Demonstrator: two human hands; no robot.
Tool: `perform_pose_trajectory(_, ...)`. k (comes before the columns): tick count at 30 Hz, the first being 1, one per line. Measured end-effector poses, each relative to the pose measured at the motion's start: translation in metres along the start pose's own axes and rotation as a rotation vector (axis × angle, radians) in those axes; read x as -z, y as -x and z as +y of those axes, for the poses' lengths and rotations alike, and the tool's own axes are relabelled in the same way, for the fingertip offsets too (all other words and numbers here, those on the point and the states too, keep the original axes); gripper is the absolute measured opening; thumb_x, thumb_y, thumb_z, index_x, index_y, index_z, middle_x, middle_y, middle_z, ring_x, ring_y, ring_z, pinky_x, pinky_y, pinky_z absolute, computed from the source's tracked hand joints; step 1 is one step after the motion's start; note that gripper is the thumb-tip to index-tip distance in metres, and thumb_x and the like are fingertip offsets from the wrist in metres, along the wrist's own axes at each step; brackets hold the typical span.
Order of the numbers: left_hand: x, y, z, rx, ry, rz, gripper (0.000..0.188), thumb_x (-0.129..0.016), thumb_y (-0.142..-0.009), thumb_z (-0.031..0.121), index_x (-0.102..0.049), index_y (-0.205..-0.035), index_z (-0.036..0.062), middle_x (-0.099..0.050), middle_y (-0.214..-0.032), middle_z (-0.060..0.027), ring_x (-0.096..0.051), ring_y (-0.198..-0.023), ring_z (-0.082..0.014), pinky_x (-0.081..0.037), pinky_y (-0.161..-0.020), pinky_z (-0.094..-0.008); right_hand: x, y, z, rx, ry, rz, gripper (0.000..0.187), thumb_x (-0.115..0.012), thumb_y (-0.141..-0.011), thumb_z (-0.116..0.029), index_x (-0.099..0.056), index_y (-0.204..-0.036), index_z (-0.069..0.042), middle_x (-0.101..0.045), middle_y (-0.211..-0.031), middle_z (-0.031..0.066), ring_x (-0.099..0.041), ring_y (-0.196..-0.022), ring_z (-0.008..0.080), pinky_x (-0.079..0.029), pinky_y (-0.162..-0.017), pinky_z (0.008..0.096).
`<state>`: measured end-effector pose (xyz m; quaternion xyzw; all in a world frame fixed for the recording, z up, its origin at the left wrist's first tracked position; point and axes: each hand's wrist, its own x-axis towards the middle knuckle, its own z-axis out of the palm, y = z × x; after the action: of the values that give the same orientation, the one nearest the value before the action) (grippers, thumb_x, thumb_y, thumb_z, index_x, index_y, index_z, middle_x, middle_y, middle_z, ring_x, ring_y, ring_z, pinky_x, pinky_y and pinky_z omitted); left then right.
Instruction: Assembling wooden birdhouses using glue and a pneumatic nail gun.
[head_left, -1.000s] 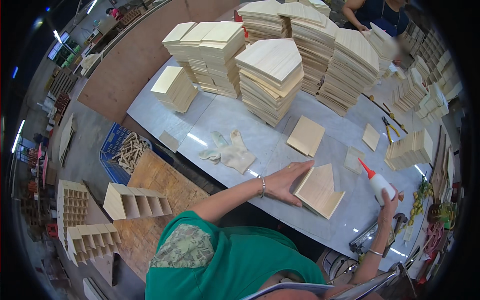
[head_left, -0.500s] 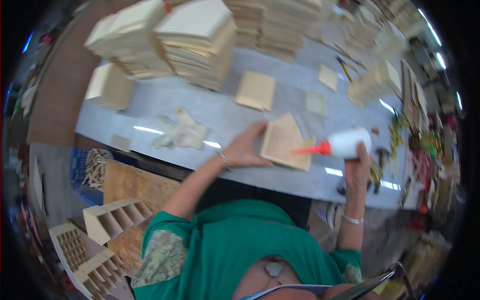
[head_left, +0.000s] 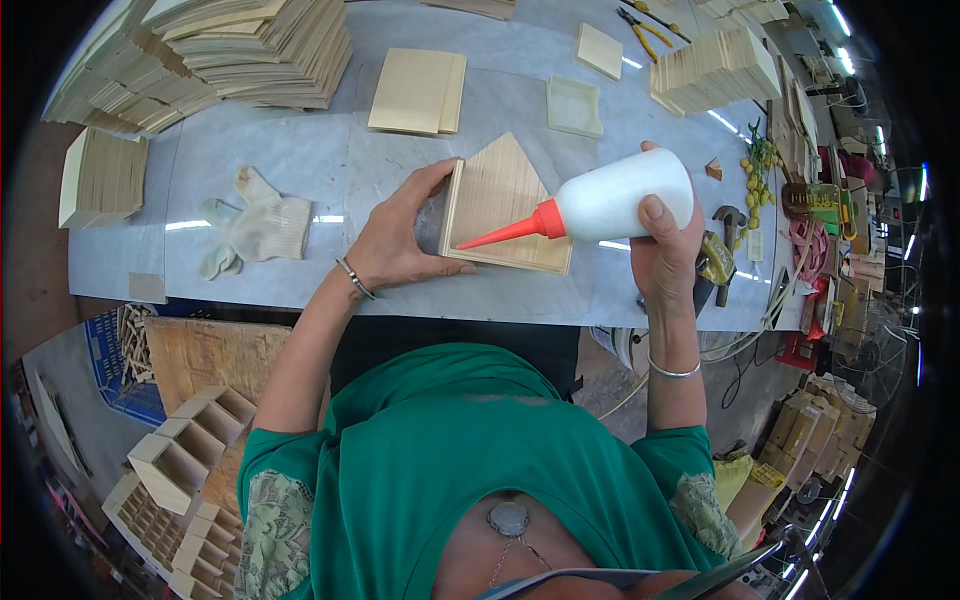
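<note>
My left hand (head_left: 398,232) is closed on the left side of a pale wooden house-shaped piece (head_left: 500,185), thumb at its near corner and fingers along its left edge. The piece has a pointed far end and raised strips along its left and near edges. My right hand (head_left: 668,250) grips a white squeeze bottle (head_left: 622,198) with a red cone nozzle (head_left: 510,230). The bottle lies tilted, its nozzle pointing left. The nozzle tip is over the near left corner of the piece; whether it touches cannot be told.
Stacked wooden boards (head_left: 265,50) fill the far left, and flat panels (head_left: 418,92) lie beyond the piece. Work gloves (head_left: 258,220) rest at left. Farther right are a clear tray (head_left: 574,106), pliers (head_left: 645,32), another board stack (head_left: 715,72) and a hammer (head_left: 728,250).
The nozzle tip has moved left across the piece to its near left corner. My left hand keeps its hold. The whole view has shifted and become sharper.
</note>
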<state>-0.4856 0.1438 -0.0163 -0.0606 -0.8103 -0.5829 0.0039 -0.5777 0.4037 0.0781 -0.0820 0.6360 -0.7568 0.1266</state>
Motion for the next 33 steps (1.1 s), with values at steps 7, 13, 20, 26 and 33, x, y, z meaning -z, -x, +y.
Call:
perform_pose_trajectory(7,0.0,0.0,0.002,0.018,-0.006,-0.001,0.106,-0.09,-0.051,0.026,-0.036,-0.14,0.0092,-0.047,-0.138,-0.01,-0.047,-0.126,-0.0257,-0.035,-0.11,-0.0375,-0.008,-0.003,0.001,0.027,0.03,-0.048,0.072,-0.083,-0.07,-0.023,-0.046,-0.128,-0.002,-0.055,-0.113,0.0077,-0.055,-0.105,0.0177,-0.047,-0.092,0.0327)
perform_pose_trajectory(13,0.002,0.0,0.001,0.0,-0.004,0.003,0.106,-0.09,-0.051,0.026,-0.036,-0.14,0.0089,-0.046,-0.138,-0.0103,-0.047,-0.126,-0.0262,-0.035,-0.11,-0.0375,-0.01,-0.006,0.003,0.037,0.059,-0.066,0.073,-0.084,-0.069,-0.023,-0.046,-0.128,-0.002,-0.055,-0.114,0.0076,-0.056,-0.104,0.018,-0.048,-0.09,0.0328)
perform_pose_trajectory(20,0.001,0.0,-0.001,-0.025,-0.028,0.011,0.104,-0.089,-0.052,0.03,-0.036,-0.139,0.0095,-0.047,-0.136,-0.0119,-0.048,-0.124,-0.0287,-0.038,-0.107,-0.0383,-0.012,-0.009,0.001,0.079,0.051,-0.062,0.075,-0.085,-0.068,-0.023,-0.045,-0.128,-0.002,-0.053,-0.117,0.0081,-0.056,-0.103,0.0181,-0.048,-0.091,0.0323)
perform_pose_trajectory(26,0.001,-0.001,0.0,-0.019,-0.026,0.006,0.104,-0.089,-0.052,0.031,-0.036,-0.139,0.0099,-0.047,-0.136,-0.0118,-0.05,-0.123,-0.029,-0.039,-0.106,-0.0386,-0.011,-0.016,0.0,0.109,0.054,-0.072,0.073,-0.084,-0.069,-0.021,-0.045,-0.128,-0.001,-0.053,-0.117,0.0086,-0.056,-0.104,0.0183,-0.048,-0.091,0.0321)
perform_pose_trajectory(33,0.002,-0.001,0.0,-0.003,-0.003,0.004,0.105,-0.09,-0.051,0.03,-0.037,-0.139,0.0097,-0.046,-0.138,-0.0105,-0.05,-0.123,-0.0273,-0.039,-0.106,-0.0388,-0.014,-0.03,-0.005,0.207,0.195,-0.046,0.074,-0.078,-0.073,-0.024,-0.04,-0.13,0.005,-0.052,-0.113,0.0126,-0.058,-0.105,0.0256,-0.048,-0.096,0.0408)
